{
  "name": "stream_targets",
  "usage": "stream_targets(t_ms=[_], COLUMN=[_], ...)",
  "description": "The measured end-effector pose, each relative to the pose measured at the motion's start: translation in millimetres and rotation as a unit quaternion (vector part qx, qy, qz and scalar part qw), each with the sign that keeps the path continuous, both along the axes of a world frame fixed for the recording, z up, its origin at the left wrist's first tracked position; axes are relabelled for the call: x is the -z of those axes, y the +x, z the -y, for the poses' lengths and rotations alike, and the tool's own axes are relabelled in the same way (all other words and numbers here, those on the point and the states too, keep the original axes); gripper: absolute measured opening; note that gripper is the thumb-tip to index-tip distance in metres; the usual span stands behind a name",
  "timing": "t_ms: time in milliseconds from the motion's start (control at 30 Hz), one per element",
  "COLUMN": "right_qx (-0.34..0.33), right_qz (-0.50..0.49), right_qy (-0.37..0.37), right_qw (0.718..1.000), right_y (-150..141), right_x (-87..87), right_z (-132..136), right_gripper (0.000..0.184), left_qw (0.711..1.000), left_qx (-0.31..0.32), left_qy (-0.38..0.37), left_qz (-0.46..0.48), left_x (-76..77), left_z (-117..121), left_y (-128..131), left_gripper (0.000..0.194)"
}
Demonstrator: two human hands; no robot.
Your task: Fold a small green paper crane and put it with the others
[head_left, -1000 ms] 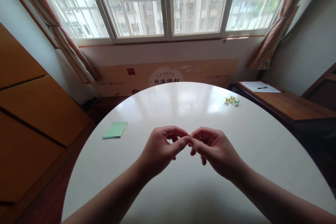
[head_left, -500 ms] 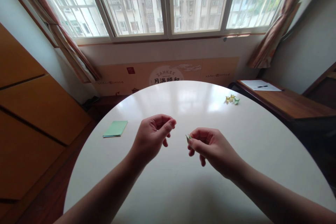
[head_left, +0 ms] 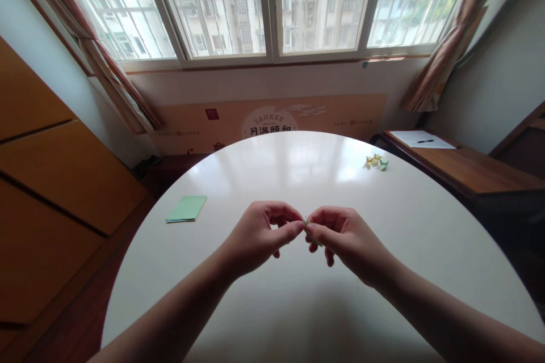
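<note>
Paper [head_left: 306, 221], small, green and folded, held above the white worktop [head_left: 281, 181] | right hand [head_left: 347, 238]: fingers clamped on it | left hand [head_left: 258, 238]: back after a moment apart, fingers pinched at its edge | so both hands work it again | square stack [head_left: 187, 208] lies off left

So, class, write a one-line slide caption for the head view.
Left hand and right hand pinch a small green folded paper above a white table.
</note>
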State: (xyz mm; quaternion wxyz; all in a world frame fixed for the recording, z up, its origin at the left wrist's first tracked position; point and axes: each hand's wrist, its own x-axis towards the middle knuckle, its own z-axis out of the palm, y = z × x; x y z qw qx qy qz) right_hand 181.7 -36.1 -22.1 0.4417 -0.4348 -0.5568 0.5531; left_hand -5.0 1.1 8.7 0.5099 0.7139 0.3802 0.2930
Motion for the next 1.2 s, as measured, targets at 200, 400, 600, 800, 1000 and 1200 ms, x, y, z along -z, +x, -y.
stream_targets(t_ms=[200, 400, 600, 800, 1000, 1200], right_qx=[0.0, 0.008, 0.002, -0.034, -0.037, -0.043], right_qz=[0.065, 0.095, 0.115, 0.159, 0.105, -0.096], right_qy=[0.033, 0.068, 0.08, 0.08, 0.015, -0.104], right_qw=[0.997, 0.993, 0.99, 0.983, 0.994, 0.989], right_y=[-4.3, -5.0, -1.2, 0.3, 1.7, 3.3], right_x=[-3.2, -8.1, -9.6, -10.9, -11.9, -6.6], right_z=[4.6, 5.8, 5.2, 7.7, 2.8, -3.3], right_gripper=[0.014, 0.014, 0.011, 0.009, 0.009, 0.023], left_qw=[1.0, 1.0, 0.999, 0.992, 1.0, 0.997], left_qx=[-0.018, -0.016, 0.011, 0.064, 0.024, -0.034], left_qy=[0.001, -0.015, 0.008, 0.065, -0.016, 0.052], left_qz=[-0.006, 0.005, -0.045, -0.09, -0.004, 0.044], left_x=[3.7, 5.9, -3.2, -7.3, -6.7, -4.5], left_z=[5.1, 4.2, 0.2, 3.1, -8.4, -3.2], left_y=[2.8, 2.9, -1.9, -1.9, -9.1, -7.0], left_gripper=[0.006, 0.006, 0.008, 0.008, 0.003, 0.017])
